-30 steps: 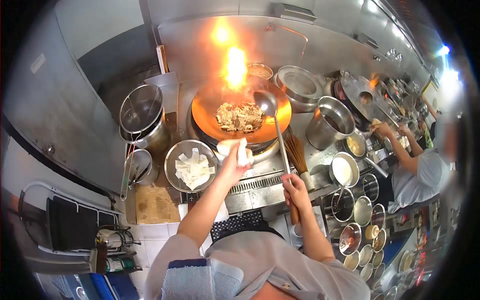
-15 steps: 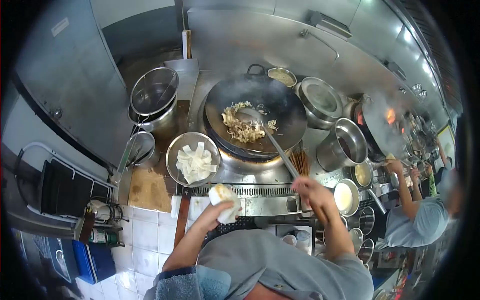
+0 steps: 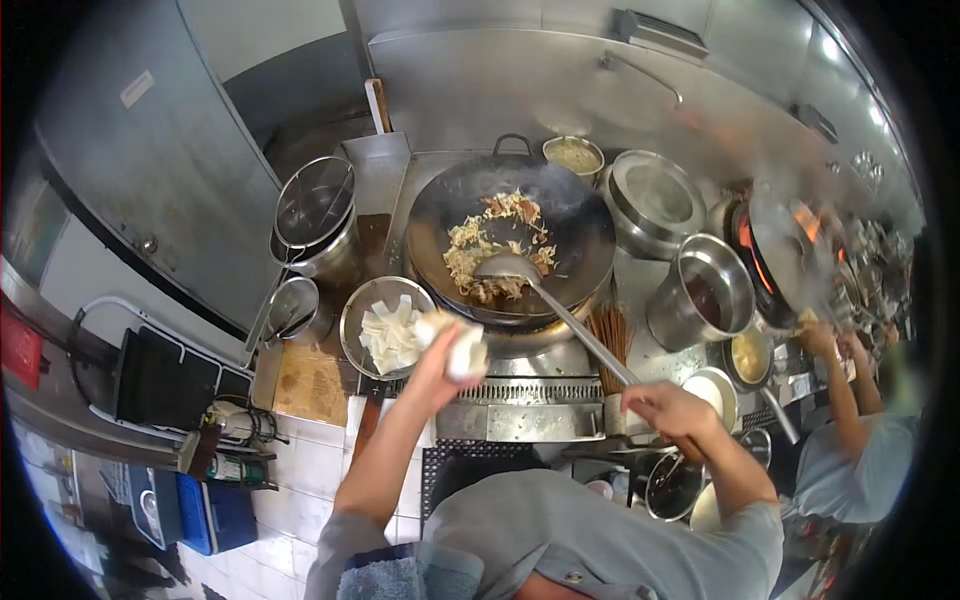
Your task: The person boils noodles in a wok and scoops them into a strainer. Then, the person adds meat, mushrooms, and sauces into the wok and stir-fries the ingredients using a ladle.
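My left hand [image 3: 438,365] is closed round a folded white cloth [image 3: 466,355] with brownish stains, in front of the wok's near left edge. My right hand [image 3: 670,410] grips the long handle of a metal ladle [image 3: 600,350]. The ladle's bowl rests low in the black wok [image 3: 575,210], near its front wall. Around the bowl lies shredded, browned food [image 3: 465,255], with more strewn up the far side. Beside my left hand stands a strainer [image 3: 352,345] holding flat white noodle-like pieces [image 3: 390,335].
A bamboo wok brush [image 3: 608,335] stands right of the wok. Metal pots [image 3: 700,290] and a lidded pot [image 3: 655,195] line the right. At left are a strainer over a pot [image 3: 318,215] and a wooden board [image 3: 312,385]. A co-worker [image 3: 860,450] handles another steaming wok [image 3: 775,250] with flames.
My left hand has moved up and right with the cloth, closer to the wok. The ladle has come nearer to me and lower in the wok, and the food has spread out.
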Demonstrator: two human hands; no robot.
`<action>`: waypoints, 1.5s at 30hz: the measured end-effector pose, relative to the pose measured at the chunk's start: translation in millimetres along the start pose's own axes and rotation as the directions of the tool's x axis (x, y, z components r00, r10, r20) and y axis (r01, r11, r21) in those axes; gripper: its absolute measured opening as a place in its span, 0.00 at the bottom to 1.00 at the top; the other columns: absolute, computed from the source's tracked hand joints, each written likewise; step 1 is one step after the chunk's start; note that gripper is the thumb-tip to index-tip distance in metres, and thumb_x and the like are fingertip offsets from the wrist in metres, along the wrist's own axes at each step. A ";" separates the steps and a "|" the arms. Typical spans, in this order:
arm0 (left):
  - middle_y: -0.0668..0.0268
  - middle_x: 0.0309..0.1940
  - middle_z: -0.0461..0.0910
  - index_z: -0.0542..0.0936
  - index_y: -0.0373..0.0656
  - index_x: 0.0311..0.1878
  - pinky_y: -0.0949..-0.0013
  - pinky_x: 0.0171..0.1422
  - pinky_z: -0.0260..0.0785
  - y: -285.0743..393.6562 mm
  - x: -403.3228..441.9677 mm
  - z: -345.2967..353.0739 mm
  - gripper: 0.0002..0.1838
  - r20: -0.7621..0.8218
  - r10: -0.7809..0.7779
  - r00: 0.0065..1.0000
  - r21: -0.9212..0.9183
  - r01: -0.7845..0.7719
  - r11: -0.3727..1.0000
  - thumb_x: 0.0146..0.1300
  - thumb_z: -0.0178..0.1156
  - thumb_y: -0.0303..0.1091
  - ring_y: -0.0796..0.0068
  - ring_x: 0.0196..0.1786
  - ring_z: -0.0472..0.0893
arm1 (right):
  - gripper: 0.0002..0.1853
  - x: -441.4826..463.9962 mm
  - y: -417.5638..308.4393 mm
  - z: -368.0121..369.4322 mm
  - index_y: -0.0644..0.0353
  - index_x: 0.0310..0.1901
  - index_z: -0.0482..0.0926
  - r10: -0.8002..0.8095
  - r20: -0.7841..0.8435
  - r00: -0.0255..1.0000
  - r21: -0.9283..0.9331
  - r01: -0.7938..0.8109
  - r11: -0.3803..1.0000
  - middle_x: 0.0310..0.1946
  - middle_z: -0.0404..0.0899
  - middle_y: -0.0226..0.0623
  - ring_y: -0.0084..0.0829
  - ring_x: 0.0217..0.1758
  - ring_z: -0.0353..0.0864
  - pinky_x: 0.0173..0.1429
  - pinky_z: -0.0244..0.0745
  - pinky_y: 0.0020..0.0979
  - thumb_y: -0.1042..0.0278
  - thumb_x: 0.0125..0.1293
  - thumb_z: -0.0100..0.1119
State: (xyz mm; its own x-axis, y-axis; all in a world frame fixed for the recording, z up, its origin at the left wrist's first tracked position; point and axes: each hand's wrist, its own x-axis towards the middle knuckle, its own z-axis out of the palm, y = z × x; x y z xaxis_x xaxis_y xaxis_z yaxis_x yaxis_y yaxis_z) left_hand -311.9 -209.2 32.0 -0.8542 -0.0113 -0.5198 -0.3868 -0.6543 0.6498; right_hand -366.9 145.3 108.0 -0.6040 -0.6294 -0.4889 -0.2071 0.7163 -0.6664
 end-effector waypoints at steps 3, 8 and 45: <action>0.60 0.37 0.78 0.75 0.43 0.43 0.53 0.48 0.77 8.1 139.5 0.3 0.09 -0.051 -0.124 0.991 -0.154 0.115 0.981 0.62 0.56 0.35 0.58 0.42 0.79 | 0.08 90.9 37.5 14.4 0.57 0.40 0.76 -0.215 -0.264 0.940 -0.081 0.200 0.976 0.26 0.77 0.42 0.35 0.30 0.80 0.36 0.73 0.36 0.68 0.68 0.46; 0.64 0.44 0.75 0.71 0.50 0.54 0.61 0.30 0.73 -59.8 46.5 32.5 0.12 -0.156 -0.084 0.984 -0.135 0.063 0.989 0.68 0.48 0.34 0.66 0.41 0.78 | 0.09 70.7 -27.9 11.1 0.58 0.41 0.77 -0.215 -0.364 0.906 0.182 0.296 0.938 0.22 0.74 0.34 0.26 0.22 0.75 0.27 0.71 0.31 0.66 0.69 0.48; 0.65 0.37 0.73 0.70 0.52 0.48 0.60 0.30 0.72 -4.5 63.0 -5.2 0.13 -0.157 0.017 0.987 -0.147 -0.041 0.988 0.62 0.54 0.40 0.63 0.32 0.75 | 0.10 46.6 -32.8 22.0 0.59 0.38 0.75 -0.220 -0.235 0.947 -0.070 0.209 0.975 0.19 0.73 0.35 0.27 0.17 0.74 0.25 0.71 0.33 0.65 0.68 0.45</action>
State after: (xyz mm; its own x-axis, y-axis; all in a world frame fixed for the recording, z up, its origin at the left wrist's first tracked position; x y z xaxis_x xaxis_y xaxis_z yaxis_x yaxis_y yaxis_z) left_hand -362.2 -210.9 -6.5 -0.7956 -0.1414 -0.5891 -0.2964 -0.7573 0.5820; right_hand -371.3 85.8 94.7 -0.7070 -0.6828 -0.1843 -0.3822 0.5881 -0.7128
